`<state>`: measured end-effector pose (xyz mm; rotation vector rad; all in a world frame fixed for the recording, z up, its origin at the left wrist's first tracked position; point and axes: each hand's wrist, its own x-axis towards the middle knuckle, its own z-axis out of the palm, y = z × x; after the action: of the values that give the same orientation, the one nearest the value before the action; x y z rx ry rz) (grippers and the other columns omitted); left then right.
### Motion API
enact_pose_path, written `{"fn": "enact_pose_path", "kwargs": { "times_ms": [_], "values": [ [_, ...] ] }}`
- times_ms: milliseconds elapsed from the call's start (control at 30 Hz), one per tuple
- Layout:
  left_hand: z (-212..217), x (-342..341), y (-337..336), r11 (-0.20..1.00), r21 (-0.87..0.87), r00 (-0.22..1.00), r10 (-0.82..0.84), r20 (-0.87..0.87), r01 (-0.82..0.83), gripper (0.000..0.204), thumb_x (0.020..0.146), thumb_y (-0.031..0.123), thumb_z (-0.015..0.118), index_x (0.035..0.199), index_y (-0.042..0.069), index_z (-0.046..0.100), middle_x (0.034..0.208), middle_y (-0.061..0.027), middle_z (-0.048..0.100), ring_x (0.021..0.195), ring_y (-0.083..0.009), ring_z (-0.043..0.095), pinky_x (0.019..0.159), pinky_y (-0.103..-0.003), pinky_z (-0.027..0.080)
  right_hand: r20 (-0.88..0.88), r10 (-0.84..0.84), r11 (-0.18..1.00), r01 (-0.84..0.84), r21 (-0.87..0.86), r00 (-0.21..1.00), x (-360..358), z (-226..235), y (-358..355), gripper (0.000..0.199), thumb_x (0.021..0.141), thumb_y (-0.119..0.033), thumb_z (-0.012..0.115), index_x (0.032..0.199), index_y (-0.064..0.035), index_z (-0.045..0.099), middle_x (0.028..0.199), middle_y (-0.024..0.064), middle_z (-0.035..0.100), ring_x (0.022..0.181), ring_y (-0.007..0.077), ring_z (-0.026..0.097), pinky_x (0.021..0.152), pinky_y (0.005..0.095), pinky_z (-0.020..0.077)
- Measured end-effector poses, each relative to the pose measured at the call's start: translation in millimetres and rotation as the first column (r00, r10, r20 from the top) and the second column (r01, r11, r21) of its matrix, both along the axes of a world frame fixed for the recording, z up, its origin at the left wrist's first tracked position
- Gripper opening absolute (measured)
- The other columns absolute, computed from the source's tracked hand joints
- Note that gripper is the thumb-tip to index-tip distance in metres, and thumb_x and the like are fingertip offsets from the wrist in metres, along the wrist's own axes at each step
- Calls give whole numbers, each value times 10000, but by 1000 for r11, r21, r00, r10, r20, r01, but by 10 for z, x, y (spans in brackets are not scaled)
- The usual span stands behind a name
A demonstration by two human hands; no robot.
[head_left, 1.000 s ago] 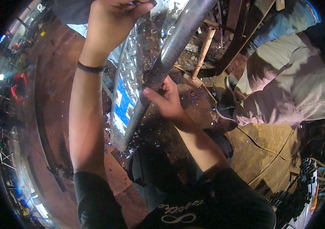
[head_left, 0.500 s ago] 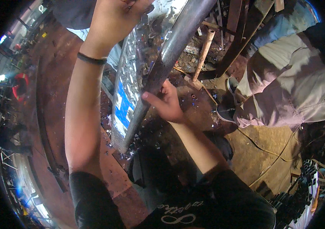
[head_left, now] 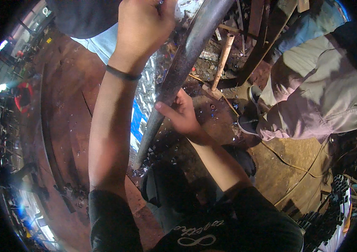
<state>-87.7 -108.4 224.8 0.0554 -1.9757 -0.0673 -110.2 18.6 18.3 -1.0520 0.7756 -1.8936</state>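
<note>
A long, dark grey, pipe-like piece (head_left: 182, 69) slants from the top centre down toward me and narrows at its near end. My right hand (head_left: 182, 114) grips it at its lower part, thumb on top and fingers wrapped behind its right side. Along the piece's left side shows a shiny, crinkled silver surface with a blue and white patch (head_left: 138, 119), partly covered by my left forearm. My left hand (head_left: 147, 27) is at the top edge, left of the piece, with its fingers curled. What those fingers hold, if anything, is hidden.
A person in beige trousers (head_left: 312, 88) is close at the right; another in dark clothing (head_left: 86, 17) is at the upper left. A rusty upright rod (head_left: 223, 62) stands beyond my right hand. A cable (head_left: 289, 164) crosses the floor. Dark metal stock (head_left: 333, 210) lies at lower right.
My left hand and forearm have moved right, covering more of the silver surface and blue patch. My right hand keeps its hold. The person at upper left has shifted further into view.
</note>
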Motion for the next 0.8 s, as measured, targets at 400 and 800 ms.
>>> {"fn": "enact_pose_path", "kwargs": {
  "times_ms": [400,800],
  "values": [
    [-97,-139,1,999,-38,987,-5,-158,-1,76,889,-56,677,962,-47,699,868,-169,674,746,-295,645,678,-343,492,-80,-64,998,62,-20,995,-10,-6,-5,418,946,-60,738,1326,-30,565,1139,13,670,1055,112,600,948,321,482],
    [-144,-16,83,923,377,994,98,-50,-72,147,943,123,718,1058,42,758,975,-83,726,860,-187,667,753,-316,526,-47,-17,1000,18,9,999,10,-25,9,385,940,-56,742,1285,-28,574,1083,26,686,984,121,638,889,306,520]
  ]
}}
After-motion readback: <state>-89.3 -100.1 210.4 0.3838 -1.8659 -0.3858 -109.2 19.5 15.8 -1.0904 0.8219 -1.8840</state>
